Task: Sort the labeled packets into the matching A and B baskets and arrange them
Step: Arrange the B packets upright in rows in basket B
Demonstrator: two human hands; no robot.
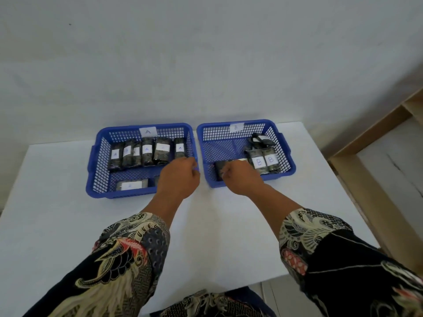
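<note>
Left basket tag "A"; packets "B".

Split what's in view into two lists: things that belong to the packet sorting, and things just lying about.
Job: basket A; basket B; A packets; B packets; left hand; right hand.
Just there: white table; wooden shelf.

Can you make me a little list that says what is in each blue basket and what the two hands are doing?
basket A: a back row of six dark packets with white labels, plus one lying flat at the front
basket B: two upright packets marked B, a dark bundle behind them, one dark packet at the front
left hand: over the right end of basket A, fingers curled; what it holds is hidden
right hand: in basket B, at the front dark packet
table: white
</note>
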